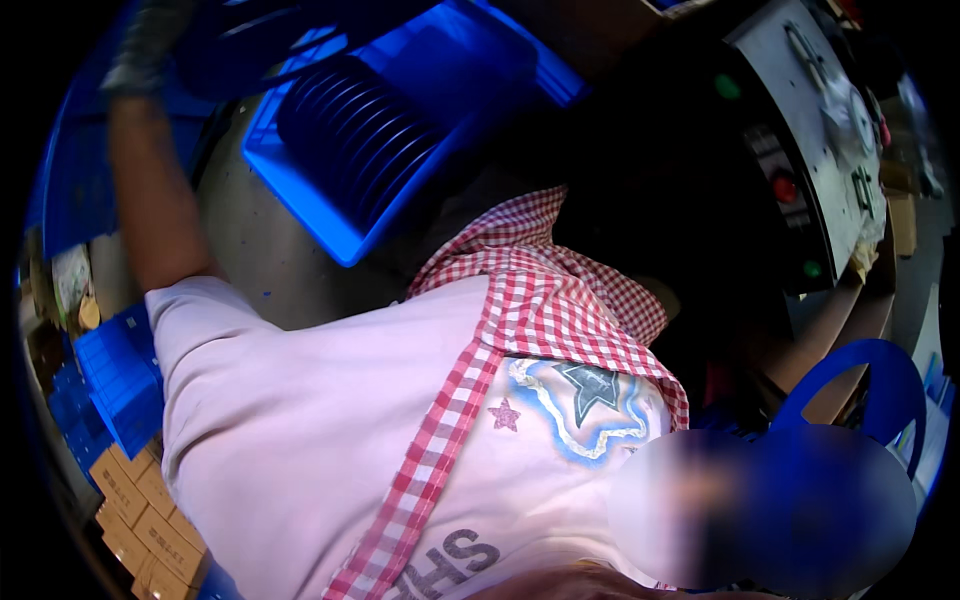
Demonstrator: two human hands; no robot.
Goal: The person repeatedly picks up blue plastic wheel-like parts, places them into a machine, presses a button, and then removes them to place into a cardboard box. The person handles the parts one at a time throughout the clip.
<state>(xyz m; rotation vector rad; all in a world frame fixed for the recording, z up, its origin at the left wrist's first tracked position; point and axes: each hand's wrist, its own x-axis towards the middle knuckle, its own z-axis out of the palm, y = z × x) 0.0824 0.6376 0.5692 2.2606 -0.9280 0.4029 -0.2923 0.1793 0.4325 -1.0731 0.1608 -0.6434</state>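
Note:
My left arm reaches up along the left side of the view. At its end, my left hand point(145, 55) wears a grey glove, blurred by motion and partly in shadow. It is right beside a dark blue slotted piece point(255, 45) at the top edge; its fingers do not show clearly, so a grip on the piece cannot be made out. Below that piece, a bright blue bin point(350, 245) holds a row of several dark, round, disc-like parts point(365, 135) standing on edge. My right hand does not show.
On the right is a machine point(805, 130) with a pale top, green buttons and a red button. A blue chair-like frame point(900, 400) stands below it. At lower left are stacked cardboard boxes point(150, 520) and a blue crate point(120, 375). My red checked apron point(560, 300) fills the middle.

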